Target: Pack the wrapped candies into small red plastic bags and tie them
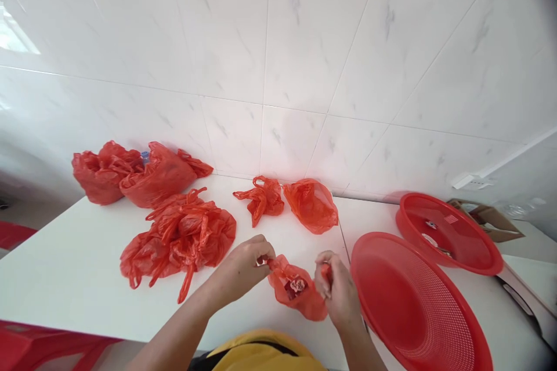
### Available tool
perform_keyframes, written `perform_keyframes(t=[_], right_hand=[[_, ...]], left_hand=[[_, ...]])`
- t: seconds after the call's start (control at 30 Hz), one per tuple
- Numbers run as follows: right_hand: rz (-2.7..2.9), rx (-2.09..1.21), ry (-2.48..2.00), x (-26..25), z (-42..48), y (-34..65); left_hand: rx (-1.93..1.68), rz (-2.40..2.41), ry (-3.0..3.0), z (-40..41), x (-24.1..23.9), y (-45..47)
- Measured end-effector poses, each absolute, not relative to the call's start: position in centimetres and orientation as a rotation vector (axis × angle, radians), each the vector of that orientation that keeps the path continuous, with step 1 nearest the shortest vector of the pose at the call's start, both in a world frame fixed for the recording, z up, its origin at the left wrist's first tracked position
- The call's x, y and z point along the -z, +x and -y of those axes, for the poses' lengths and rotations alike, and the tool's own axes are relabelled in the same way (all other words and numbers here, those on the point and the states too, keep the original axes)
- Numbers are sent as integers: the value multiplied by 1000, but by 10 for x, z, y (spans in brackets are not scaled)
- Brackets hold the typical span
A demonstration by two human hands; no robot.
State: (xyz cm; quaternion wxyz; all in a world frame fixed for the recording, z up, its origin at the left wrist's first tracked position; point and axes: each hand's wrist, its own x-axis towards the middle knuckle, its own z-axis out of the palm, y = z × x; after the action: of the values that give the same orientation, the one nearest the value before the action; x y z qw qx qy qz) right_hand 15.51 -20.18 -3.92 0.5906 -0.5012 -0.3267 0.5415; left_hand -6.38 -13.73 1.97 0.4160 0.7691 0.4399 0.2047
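Observation:
A small red plastic bag [311, 304] hangs open between my two hands just above the white table, near its front edge. Inside its mouth lies a dark red packet [297, 286] with white lettering too small to read. My left hand [250, 261] pinches the bag's left edge between thumb and fingertips. On the other side my right hand [337, 287] is closed around the gathered right handle, a bit of red plastic showing in the fist. Whether the bag's bottom touches the table cannot be made out.
Large filled red bags [156, 179] stand at the back left, with crumpled red bags [187, 232] before them. Two smaller red bags [311, 206] lie by the wall. A red mesh basket [391, 301], a red basin [452, 232] and a cardboard box [500, 226] occupy the right.

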Motion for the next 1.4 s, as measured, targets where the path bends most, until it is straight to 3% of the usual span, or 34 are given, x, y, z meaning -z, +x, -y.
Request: perform_keyframes(t=[0.23,0.4,0.57,0.83,1.03,1.23,1.4], right_hand=[[1303,-1569,-1298,44,189,122],[1149,-1528,-1347,58,171,121],[1096,-1545,-1336,72,164,123],[1125,-1684,-1154,86,168,142],[1284,-1571,-1270,88,173,141],[1353,-1119,-1713,109,165,135],[1223,-1361,-1517,101,166,135]], left_hand=[[-535,-968,1731,143,-2,-43],[-703,-1070,1885,142,26,-42],[-588,-988,2127,141,53,-35],[-710,-1237,1912,131,87,-36],[-516,-1248,1758,132,89,-34],[-395,-1272,1844,137,77,-32],[-345,-1314,1910,139,77,-32]])
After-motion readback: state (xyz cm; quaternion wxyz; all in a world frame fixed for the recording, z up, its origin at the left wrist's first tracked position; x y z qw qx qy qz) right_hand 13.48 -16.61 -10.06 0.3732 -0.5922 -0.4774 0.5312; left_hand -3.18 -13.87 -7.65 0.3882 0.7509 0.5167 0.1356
